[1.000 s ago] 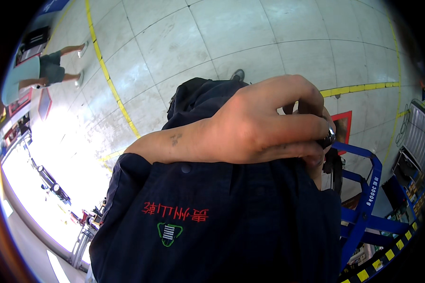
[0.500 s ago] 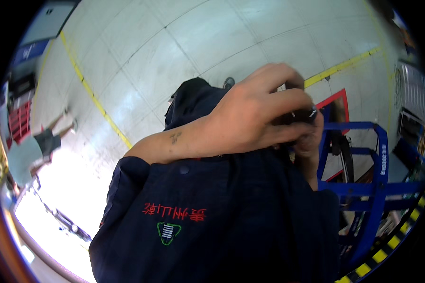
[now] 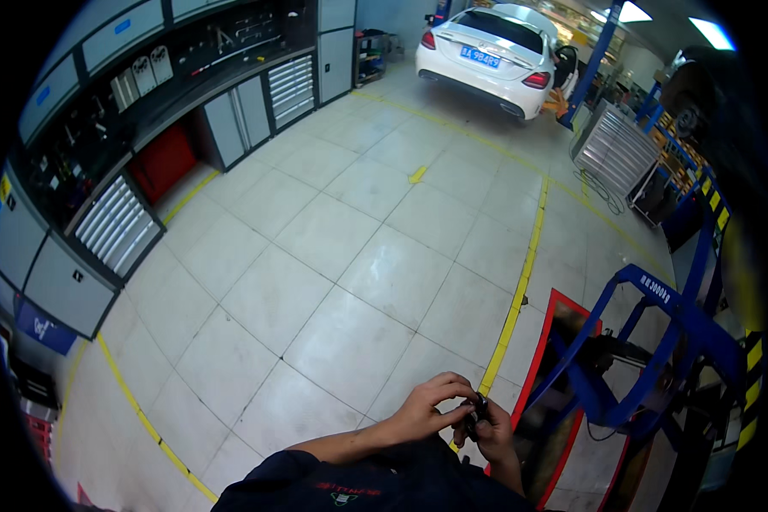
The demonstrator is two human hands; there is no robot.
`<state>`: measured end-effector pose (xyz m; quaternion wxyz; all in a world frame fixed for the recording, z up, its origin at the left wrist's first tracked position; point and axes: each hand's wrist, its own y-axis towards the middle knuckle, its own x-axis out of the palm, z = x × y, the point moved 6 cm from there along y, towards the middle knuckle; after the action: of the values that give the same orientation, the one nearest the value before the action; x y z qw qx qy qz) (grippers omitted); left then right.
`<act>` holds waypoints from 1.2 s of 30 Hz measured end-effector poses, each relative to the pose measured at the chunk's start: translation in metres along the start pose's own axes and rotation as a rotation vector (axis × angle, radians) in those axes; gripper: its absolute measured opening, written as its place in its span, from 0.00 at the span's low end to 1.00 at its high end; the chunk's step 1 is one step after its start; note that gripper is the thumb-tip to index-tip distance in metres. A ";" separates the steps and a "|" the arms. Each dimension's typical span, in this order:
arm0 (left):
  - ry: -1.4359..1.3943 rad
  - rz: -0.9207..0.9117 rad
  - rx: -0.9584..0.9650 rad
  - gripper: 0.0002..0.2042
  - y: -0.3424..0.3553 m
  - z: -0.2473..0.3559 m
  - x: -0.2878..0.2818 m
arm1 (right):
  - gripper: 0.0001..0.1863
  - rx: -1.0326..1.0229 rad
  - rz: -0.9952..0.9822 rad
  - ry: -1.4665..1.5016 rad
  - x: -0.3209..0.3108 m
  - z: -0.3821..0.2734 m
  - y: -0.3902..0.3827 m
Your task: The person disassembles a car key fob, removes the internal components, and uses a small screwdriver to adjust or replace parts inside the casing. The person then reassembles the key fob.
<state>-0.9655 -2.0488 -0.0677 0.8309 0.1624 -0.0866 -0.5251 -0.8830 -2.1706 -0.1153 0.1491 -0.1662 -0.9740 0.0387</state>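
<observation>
Right hand (image 3: pixel 493 433): your fingers curl around the small dark object (image 3: pixel 478 408), apparently to keep it steady.
Left hand (image 3: pixel 439 403): your thumb and fingertips bend in at its other side; whether they pinch it or merely touch it, you cannot tell.
Object's place: between your hands, in front of your body, perhaps so both sets of fingertips can reach it.
Object's look: compact and almost black; your fingers hide much of its outline, so its exact shape stays unclear.
</observation>
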 end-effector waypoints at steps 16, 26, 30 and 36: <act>-0.075 -0.589 0.261 0.11 -0.025 0.075 0.136 | 0.23 -0.228 0.885 0.064 0.057 -0.018 -0.187; -0.393 -1.054 0.489 0.09 -0.217 0.162 0.312 | 0.23 -0.418 1.488 0.093 0.149 0.041 -0.442; -0.494 -1.257 0.535 0.07 -0.321 0.191 0.363 | 0.20 -0.458 1.717 0.103 0.210 0.083 -0.533; -0.632 -1.487 0.531 0.06 -0.509 0.241 0.431 | 0.14 -0.447 1.989 0.242 0.308 0.165 -0.683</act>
<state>-1.2836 -2.6817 -0.0384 0.1408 0.2124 -0.3056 -0.9174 -1.4230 -2.7152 -0.1013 0.1124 -0.9250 -0.3587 -0.0547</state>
